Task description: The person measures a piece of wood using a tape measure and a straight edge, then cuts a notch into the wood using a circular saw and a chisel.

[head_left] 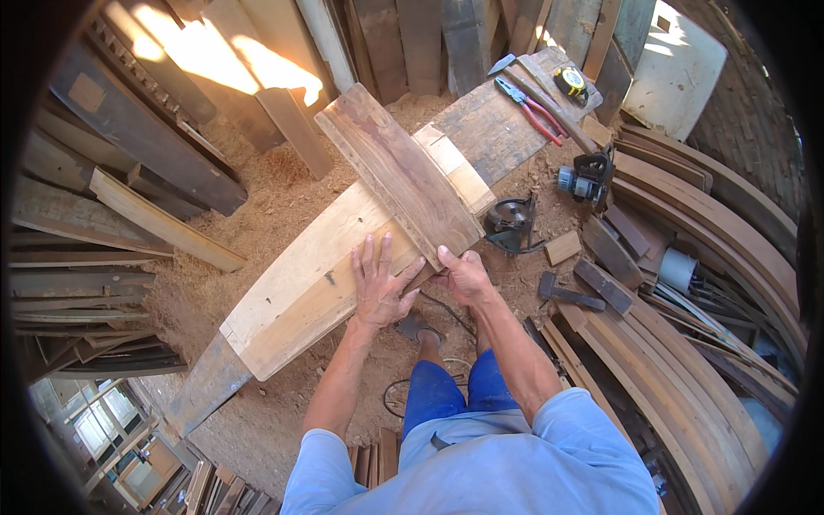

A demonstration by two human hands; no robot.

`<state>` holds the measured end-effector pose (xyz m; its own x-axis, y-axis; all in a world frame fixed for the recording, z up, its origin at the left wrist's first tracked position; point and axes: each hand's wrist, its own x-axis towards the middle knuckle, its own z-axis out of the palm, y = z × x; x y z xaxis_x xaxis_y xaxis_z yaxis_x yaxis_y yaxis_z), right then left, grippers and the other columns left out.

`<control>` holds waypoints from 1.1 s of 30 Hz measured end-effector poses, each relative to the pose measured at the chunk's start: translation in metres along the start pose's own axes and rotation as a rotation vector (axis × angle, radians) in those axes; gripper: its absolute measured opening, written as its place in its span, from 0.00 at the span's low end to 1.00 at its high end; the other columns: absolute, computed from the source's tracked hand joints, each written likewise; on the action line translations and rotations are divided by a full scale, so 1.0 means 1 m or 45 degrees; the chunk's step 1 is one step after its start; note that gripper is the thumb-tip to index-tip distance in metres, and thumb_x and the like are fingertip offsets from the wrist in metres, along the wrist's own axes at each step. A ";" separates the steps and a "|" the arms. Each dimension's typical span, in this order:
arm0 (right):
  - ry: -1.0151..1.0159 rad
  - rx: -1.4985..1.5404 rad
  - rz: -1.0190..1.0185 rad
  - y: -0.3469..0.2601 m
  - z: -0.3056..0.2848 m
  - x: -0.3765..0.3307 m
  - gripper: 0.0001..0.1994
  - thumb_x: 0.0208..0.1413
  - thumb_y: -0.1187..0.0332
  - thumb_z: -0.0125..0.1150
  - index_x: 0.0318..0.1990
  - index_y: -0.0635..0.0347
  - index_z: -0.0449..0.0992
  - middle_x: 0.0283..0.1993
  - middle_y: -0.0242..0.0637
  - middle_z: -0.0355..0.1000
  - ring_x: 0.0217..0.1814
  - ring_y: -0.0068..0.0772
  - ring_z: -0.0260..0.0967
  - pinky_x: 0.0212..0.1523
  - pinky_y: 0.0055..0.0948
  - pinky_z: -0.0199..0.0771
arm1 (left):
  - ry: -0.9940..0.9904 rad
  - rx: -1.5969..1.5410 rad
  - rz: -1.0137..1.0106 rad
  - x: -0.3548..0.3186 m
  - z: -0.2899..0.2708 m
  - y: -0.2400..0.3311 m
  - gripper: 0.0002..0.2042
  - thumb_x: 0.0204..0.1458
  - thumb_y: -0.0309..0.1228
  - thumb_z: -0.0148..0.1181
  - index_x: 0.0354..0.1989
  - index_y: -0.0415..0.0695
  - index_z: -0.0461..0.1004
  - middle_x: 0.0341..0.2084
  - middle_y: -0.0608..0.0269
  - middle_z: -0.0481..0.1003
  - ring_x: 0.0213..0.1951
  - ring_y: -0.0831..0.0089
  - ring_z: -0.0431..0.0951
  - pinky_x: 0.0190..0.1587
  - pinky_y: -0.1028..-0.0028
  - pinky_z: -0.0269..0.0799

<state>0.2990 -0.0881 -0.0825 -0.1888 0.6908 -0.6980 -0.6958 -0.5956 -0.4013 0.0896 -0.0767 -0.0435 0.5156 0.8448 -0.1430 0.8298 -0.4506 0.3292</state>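
There are two hands (382, 292) (466, 279) and one tape measure (570, 83).

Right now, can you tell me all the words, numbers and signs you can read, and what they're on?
None can be read for sure.
Tape measure: marks on its yellow and black case, too small and blurred to read.
Saw: too small to tell if it has any.
Dark board, held by the right hand: just grain, no letters I can make out.
Pale board: dark spots, no letters I can make out.
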 end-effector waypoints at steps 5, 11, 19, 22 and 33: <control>-0.011 -0.015 0.012 0.000 -0.004 0.001 0.28 0.65 0.58 0.67 0.66 0.62 0.68 0.62 0.42 0.75 0.61 0.42 0.76 0.60 0.54 0.80 | -0.014 -0.015 -0.005 0.001 -0.002 0.002 0.39 0.37 0.43 0.78 0.65 0.75 0.75 0.79 0.42 0.45 0.78 0.34 0.39 0.75 0.35 0.30; -0.010 -0.004 0.054 -0.001 -0.001 0.002 0.24 0.68 0.60 0.63 0.67 0.60 0.68 0.62 0.41 0.75 0.60 0.42 0.76 0.58 0.52 0.80 | 0.019 -0.002 0.007 0.001 -0.003 0.003 0.40 0.35 0.41 0.78 0.65 0.74 0.75 0.77 0.41 0.49 0.77 0.34 0.41 0.75 0.35 0.32; -0.030 -0.023 0.071 -0.003 -0.004 0.006 0.24 0.69 0.62 0.61 0.68 0.61 0.66 0.63 0.43 0.74 0.61 0.45 0.76 0.59 0.53 0.81 | 0.048 -0.020 0.020 0.001 -0.003 0.001 0.40 0.35 0.41 0.78 0.64 0.74 0.75 0.76 0.42 0.51 0.76 0.36 0.44 0.75 0.36 0.32; -0.024 -0.030 0.058 -0.003 -0.004 0.005 0.24 0.69 0.63 0.61 0.67 0.62 0.66 0.63 0.45 0.74 0.61 0.46 0.75 0.59 0.54 0.81 | 0.044 -0.023 0.024 0.001 -0.002 0.000 0.40 0.35 0.41 0.79 0.65 0.74 0.75 0.76 0.42 0.50 0.76 0.36 0.43 0.75 0.35 0.32; -0.013 -0.013 0.052 -0.003 -0.004 0.003 0.24 0.67 0.62 0.64 0.66 0.60 0.68 0.60 0.42 0.75 0.59 0.44 0.76 0.56 0.54 0.80 | 0.030 -0.016 0.025 0.000 -0.001 0.000 0.40 0.35 0.42 0.80 0.65 0.75 0.75 0.77 0.42 0.48 0.76 0.36 0.42 0.74 0.35 0.31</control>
<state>0.3034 -0.0856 -0.0861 -0.2244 0.6698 -0.7078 -0.6805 -0.6276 -0.3782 0.0890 -0.0764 -0.0430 0.5263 0.8425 -0.1147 0.8168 -0.4635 0.3435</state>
